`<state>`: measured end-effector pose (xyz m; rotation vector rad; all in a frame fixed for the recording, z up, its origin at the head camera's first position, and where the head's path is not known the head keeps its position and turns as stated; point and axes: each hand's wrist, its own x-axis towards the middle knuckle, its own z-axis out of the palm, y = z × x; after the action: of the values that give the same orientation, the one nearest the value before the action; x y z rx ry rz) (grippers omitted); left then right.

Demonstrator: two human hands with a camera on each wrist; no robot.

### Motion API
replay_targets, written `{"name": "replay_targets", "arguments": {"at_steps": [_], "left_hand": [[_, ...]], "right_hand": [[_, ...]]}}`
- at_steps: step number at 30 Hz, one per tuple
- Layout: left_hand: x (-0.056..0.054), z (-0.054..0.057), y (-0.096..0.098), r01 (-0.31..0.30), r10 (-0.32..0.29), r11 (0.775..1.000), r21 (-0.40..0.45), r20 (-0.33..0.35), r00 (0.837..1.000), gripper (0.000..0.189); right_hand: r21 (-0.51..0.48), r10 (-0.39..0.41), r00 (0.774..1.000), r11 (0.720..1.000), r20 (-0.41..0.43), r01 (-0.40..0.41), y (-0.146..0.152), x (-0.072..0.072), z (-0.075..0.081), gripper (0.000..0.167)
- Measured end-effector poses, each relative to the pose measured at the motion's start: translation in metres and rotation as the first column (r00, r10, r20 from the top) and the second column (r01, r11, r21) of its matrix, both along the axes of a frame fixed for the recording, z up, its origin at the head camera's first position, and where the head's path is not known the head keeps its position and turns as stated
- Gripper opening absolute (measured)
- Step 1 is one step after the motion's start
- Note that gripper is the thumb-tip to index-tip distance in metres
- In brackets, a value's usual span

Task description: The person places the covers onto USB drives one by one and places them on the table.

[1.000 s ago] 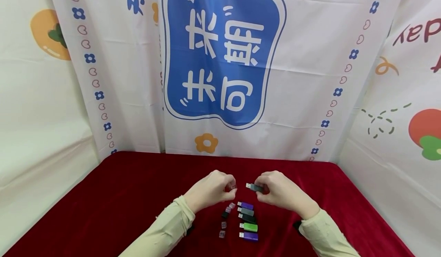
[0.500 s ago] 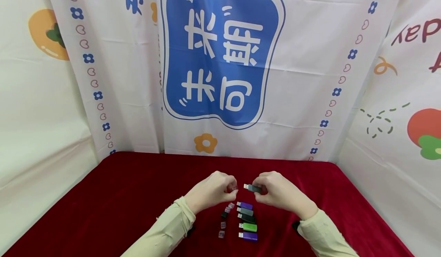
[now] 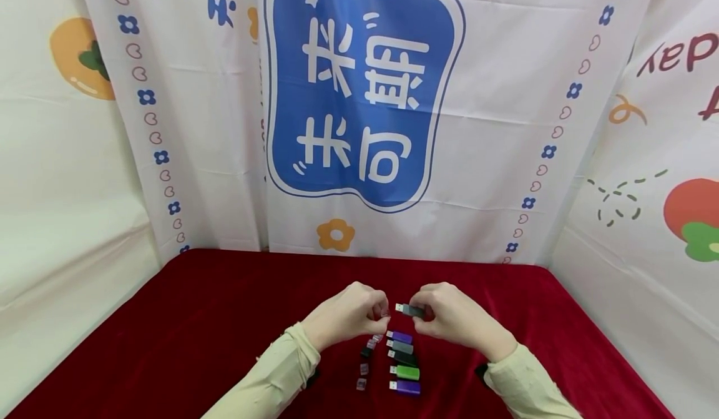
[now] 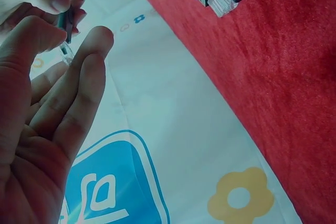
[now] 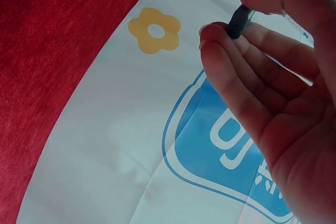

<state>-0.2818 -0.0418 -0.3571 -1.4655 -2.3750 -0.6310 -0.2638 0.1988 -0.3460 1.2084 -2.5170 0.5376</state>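
My left hand is raised over the far middle of the table. Its thumb and forefinger pinch a small clear cap, mostly hidden by the fingers in the head view. Facing it, my right hand grips a dark grey USB flash drive by its body, the metal plug pointing left at the cap. In the left wrist view the plug end overlaps the cap. The right wrist view shows the drive's dark body between thumb and fingers, the other fingers extended below it.
Nearer the body, several drives lie in a column: a purple drive, a grey one, a black one, a green one and another purple one. Left of them lie several clear caps and a black cap.
My right hand has moved a little left with the flash drive, narrowing the gap to the cap. My left hand has shifted slightly right.
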Motion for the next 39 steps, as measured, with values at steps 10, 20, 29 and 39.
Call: {"name": "replay_targets", "arguments": {"at_steps": [10,20,29,39], "left_hand": [[0.001,0.0007,0.0019,0.004,-0.004,1.0,0.005,-0.029,1.0,0.005],[0.0024,0.0005,0.003,-0.028,0.027,1.0,-0.008,-0.023,0.999,0.005],[0.0024,-0.0013,0.0055,-0.038,0.037,0.999,-0.035,-0.035,0.999,0.004],[0.0029,-0.002,0.0041,-0.037,0.036,0.999,-0.018,-0.035,0.999,0.005]], "right_hand": [[0.006,0.01,1.0,1.0,-0.005,-0.01,-0.0013,0.0004,-0.0017,0.011],[0.02,0.013,1.0,1.0,-0.017,-0.012,-0.004,0.0001,-0.0031,0.011],[0.028,0.021,0.999,0.999,-0.039,-0.02,-0.0043,0.0011,-0.0032,0.012],[0.024,0.042,0.998,0.999,-0.046,-0.041,-0.0051,0.0015,-0.003,0.011]]}}
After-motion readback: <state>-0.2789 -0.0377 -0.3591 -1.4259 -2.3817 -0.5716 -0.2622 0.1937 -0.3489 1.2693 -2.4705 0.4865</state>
